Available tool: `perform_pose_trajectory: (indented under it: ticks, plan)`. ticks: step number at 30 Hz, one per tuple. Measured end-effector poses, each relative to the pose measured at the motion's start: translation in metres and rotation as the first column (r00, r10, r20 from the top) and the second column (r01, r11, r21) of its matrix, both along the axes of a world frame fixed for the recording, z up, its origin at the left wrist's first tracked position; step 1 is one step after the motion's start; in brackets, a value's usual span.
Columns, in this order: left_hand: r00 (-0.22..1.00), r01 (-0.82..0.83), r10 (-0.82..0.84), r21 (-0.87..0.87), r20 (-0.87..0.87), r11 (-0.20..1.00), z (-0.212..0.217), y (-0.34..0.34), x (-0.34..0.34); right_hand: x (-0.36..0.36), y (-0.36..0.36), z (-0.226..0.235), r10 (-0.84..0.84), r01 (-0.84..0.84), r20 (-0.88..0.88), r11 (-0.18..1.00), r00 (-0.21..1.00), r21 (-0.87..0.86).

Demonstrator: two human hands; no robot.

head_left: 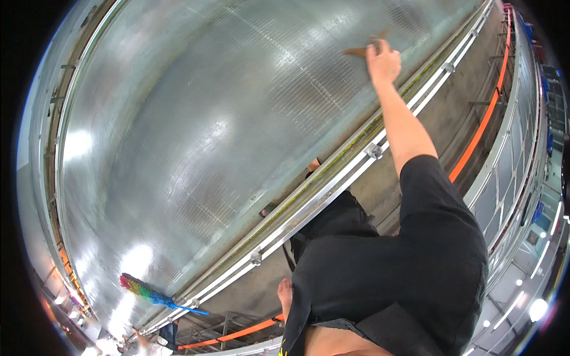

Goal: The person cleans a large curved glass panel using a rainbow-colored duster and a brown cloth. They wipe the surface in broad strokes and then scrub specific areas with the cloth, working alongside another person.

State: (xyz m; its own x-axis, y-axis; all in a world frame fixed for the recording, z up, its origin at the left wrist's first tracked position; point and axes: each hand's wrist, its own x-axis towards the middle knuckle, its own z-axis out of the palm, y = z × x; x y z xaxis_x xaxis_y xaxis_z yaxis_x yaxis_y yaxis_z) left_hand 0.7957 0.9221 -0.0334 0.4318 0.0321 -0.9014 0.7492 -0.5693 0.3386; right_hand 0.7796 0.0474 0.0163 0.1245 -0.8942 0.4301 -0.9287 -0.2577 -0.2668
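My right hand [385,64] was reached far out over the table, its fingers closed on a brown piece [355,52], thin and perhaps soft like a cloth. This piece lay at the surface of the glossy table [196,113], near its upper end and a little inside the long edge next to my body. One part of it came out to the left of the fingers, another beyond them.

I judged that the step in hand was to work this piece on the table top, with the arm almost straight. The next move, in my opinion, called for a firm grip and light, even pressure, and for care not to lean on the metal rail [368,155] along the near edge.

My left hand [285,289] was low beside the black shirt [380,273]; only a small part showed, so I could not tell if it was open or closed. Farther away, a rainbow-coloured duster [145,289] lay at the lower left corner of the table, its blue handle toward the near edge.

The fingers hid the middle of the brown piece, and I could not be sure of its material. Bright reflections covered parts of the table, and its upper end was cut off.
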Motion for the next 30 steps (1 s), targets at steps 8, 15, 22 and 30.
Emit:
perform_pose_trajectory:
  ticks: [8, 15, 22, 30]
  plan:
    - [0.985, 0.172, -0.17, 0.077, -0.033, 0.982, 0.044, -0.13, 0.018, 0.186, 0.134, -0.007, 0.489, -0.455, 0.011, 0.802, 0.872, 0.387]
    - [0.994, -0.008, -0.006, 0.125, 0.111, 0.992, 0.07, -0.128, 0.018, 0.18, 0.177, -0.038, 0.929, -0.948, 0.25, 0.212, 0.271, 0.238]
    - [0.981, -0.147, 0.143, -0.021, -0.134, 0.989, -0.004, 0.007, -0.093, 0.018, -0.058, -0.026, 0.065, -0.066, 0.01, 0.986, 0.998, 0.15]
    - [0.995, -0.043, 0.051, 0.091, -0.084, 0.995, 0.005, -0.084, -0.077, 0.142, 0.226, -0.021, 0.722, -0.714, 0.075, 0.656, 0.688, 0.244]
